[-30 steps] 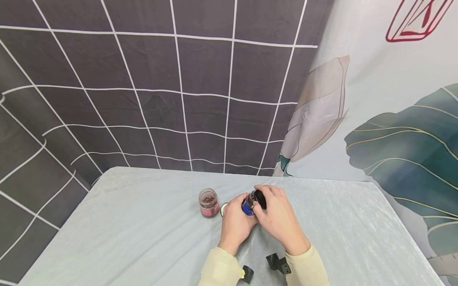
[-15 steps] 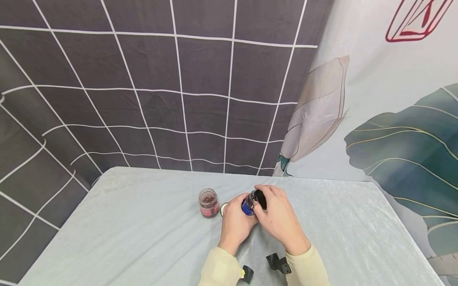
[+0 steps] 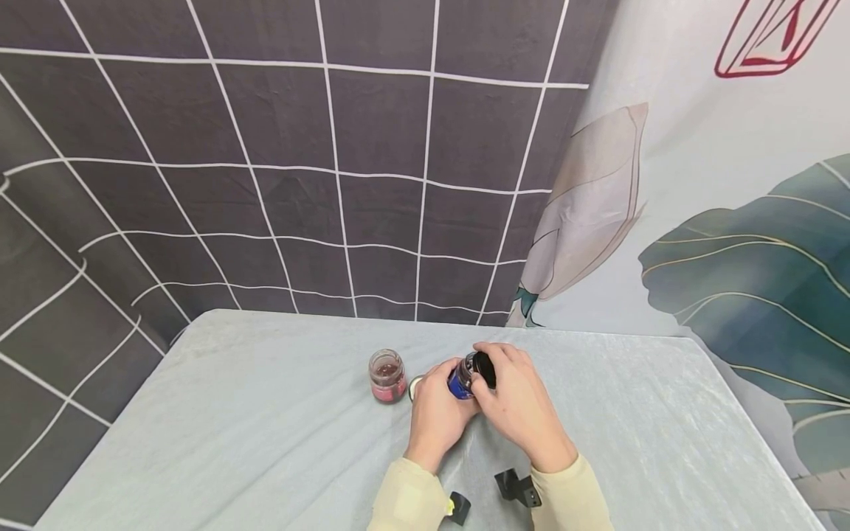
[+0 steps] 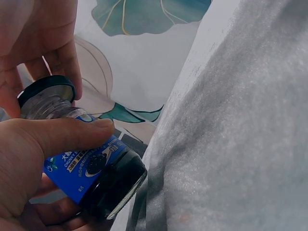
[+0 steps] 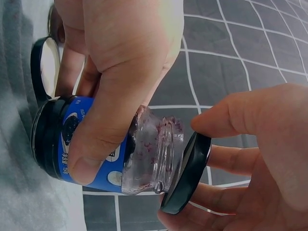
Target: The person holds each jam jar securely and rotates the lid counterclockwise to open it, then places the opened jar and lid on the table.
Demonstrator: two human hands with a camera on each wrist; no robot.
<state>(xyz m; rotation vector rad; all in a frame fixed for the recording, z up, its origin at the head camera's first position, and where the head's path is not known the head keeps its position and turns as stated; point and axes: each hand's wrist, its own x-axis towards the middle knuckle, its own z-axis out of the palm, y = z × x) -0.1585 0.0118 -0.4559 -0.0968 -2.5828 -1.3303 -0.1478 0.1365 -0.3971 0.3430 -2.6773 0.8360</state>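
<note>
My left hand (image 3: 441, 414) grips a glass jam jar (image 4: 79, 173) with a blue label, its thumb across the label. The jar is tilted, its mouth toward the right hand; dark jam lies at its bottom end. A black lid (image 5: 187, 173) is pinched by its rim in the fingers of my right hand (image 3: 518, 405). In the right wrist view the lid stands at an angle to the jar's threaded mouth, with a gap showing at one side. Whether its other edge touches the glass I cannot tell.
A second jar (image 3: 387, 376), lidless with a pink label, stands left of my hands. A loose lid (image 5: 45, 67), pale inside, lies partly hidden behind my left hand. The cloth-covered table (image 3: 265, 428) meets a dark grid-patterned curtain (image 3: 265, 184) at the back.
Almost nothing differs. The right hand and the black lid have shifted very slightly to the right; the pink-label jar has stayed in place.
</note>
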